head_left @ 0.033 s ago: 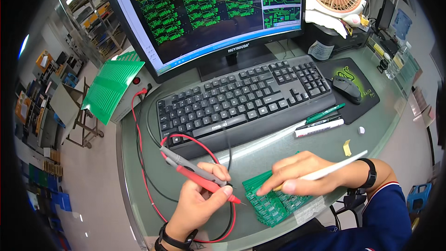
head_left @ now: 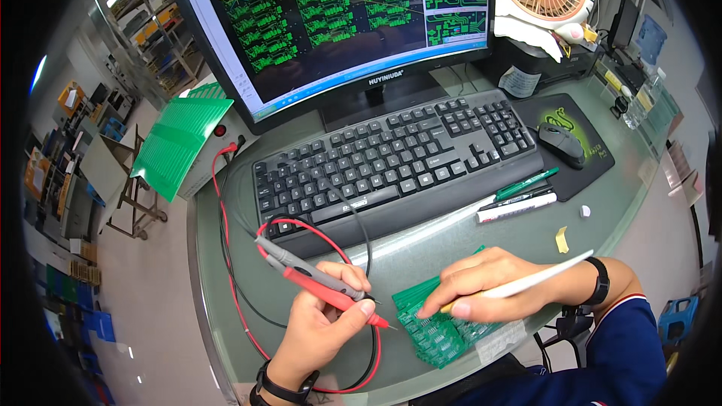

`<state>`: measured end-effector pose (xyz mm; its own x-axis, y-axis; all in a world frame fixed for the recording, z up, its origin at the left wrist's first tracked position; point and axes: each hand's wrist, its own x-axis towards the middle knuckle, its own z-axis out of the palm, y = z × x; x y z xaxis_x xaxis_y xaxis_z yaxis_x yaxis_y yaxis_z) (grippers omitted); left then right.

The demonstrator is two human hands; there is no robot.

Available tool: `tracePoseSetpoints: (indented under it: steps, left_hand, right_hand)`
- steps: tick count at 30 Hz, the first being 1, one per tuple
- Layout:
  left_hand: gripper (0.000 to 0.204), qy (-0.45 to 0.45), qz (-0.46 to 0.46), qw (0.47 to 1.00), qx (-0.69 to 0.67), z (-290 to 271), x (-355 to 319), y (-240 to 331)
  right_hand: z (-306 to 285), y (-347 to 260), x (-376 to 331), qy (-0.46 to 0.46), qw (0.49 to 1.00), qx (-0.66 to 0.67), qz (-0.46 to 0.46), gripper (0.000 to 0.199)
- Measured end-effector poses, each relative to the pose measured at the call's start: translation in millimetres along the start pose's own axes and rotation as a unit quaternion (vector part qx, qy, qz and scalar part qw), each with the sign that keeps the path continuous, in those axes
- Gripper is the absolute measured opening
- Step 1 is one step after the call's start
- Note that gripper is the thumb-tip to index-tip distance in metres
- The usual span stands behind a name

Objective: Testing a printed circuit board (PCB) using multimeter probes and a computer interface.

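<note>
Circuit boards (head_left: 436,342) on greenish table (head_left: 421,256); left grip (head_left: 320,327) clamped on probes (head_left: 317,289), right grip (head_left: 492,282) on white tool (head_left: 538,280); shelves (head_left: 154,26) beyond.

Bright, even light filled the scene — ceiling lamps (head_left: 39,75) shone at the upper left, and glare streaked the glass tabletop (head_left: 410,249). The monitor (head_left: 338,22) glowed clearly, while fisheye distortion curved straight edges toward a black rim — distant shelving (head_left: 153,26) looked soft.
</note>
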<state>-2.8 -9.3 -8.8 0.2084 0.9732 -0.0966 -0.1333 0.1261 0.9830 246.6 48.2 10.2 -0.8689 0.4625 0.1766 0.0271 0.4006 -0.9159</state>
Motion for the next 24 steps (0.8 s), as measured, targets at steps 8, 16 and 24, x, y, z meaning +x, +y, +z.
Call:
tracePoseSetpoints:
  steps: [8, 16, 24]
  left_hand:
    - [0.034, -0.007, 0.041, 0.999, -0.006, -3.2, 3.2, -9.3]
    - [0.033, -0.013, 0.061, 0.998, 0.026, -6.5, 5.1, -16.0]
    - [0.029, -0.004, 0.092, 0.993, 0.074, -4.8, 5.3, -13.6]
  right_hand:
    - [6.7, 13.1, 2.8, 0.005, 0.999, 0.006, -0.049, 0.014]
    - [5.2, 9.7, 5.1, -0.011, 1.0, -0.005, 0.029, 0.016]
    - [10.0, 11.1, 0.8, 0.014, 0.995, 0.038, 0.088, 0.018]
